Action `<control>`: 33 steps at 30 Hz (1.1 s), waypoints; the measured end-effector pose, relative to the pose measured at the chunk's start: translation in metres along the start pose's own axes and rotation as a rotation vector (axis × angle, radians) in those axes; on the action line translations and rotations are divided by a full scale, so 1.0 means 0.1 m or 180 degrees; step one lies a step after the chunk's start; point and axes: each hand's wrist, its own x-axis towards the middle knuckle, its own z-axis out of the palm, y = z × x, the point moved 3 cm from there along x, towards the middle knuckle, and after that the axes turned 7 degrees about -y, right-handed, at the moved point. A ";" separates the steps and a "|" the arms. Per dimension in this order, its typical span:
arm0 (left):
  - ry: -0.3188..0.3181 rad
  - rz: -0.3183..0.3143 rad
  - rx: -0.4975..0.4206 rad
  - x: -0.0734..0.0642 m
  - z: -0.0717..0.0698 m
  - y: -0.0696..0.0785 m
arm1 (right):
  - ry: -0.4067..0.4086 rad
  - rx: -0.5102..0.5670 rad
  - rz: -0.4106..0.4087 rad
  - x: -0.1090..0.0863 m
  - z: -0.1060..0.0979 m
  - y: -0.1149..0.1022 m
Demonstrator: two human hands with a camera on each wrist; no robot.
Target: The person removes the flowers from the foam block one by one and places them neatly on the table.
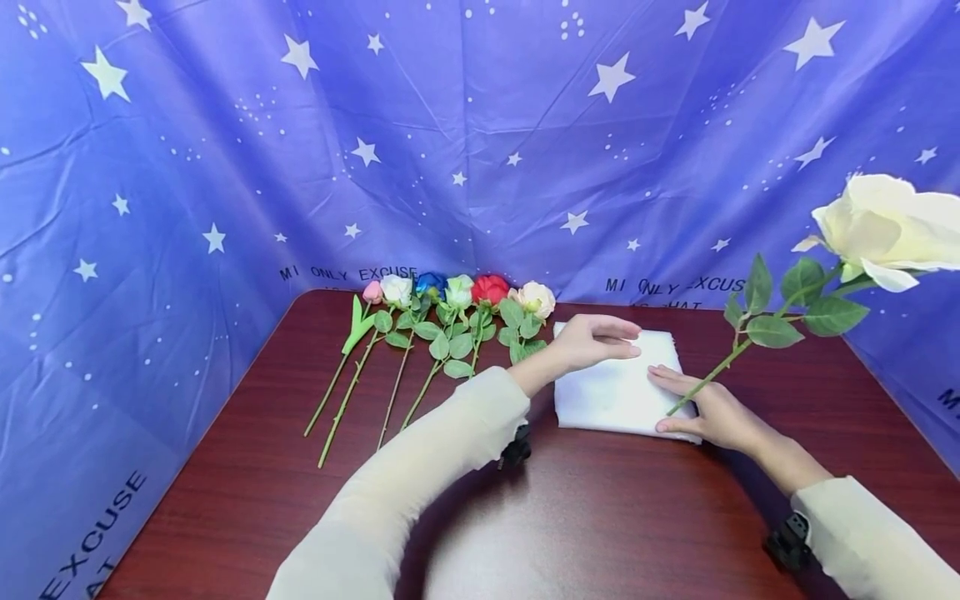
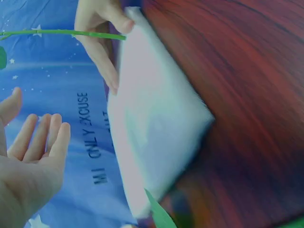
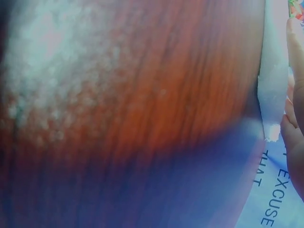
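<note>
A white foam slab (image 1: 615, 392) lies on the table. A white rose (image 1: 870, 225) leans up to the right, its stem end meeting the slab's top near the right edge. My right hand (image 1: 716, 412) rests at that edge with thumb and fingers spread on either side of the stem, not closed round it. Above the slab's far left part hovers my left hand (image 1: 588, 342), fingers loosely bent and holding nothing; its palm (image 2: 33, 185) shows in the left wrist view. The right wrist view catches only the slab's side (image 3: 274, 71) and part of the right hand (image 3: 297, 95).
Left of the slab lie several artificial flowers in a row: a pink tulip (image 1: 372, 292), a white rose (image 1: 396, 290), a blue rose (image 1: 431, 285), a pale green rose (image 1: 459, 292), a red rose (image 1: 491, 289) and a cream rose (image 1: 536, 298). A starry blue cloth (image 1: 465, 150) hangs behind the table.
</note>
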 end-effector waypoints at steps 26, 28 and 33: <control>-0.0346 -0.0270 0.0202 0.33 0.70 0.53 | 0.0320 -0.0165 0.0023 -0.01 0.02 0.01; -0.0283 -0.0179 0.0114 0.32 0.70 0.53 | 0.0303 -0.0112 0.0029 -0.01 0.02 0.01; -0.0038 -0.0016 -0.0066 0.27 0.65 0.53 | 0.0195 -0.0068 0.0037 -0.01 0.01 0.00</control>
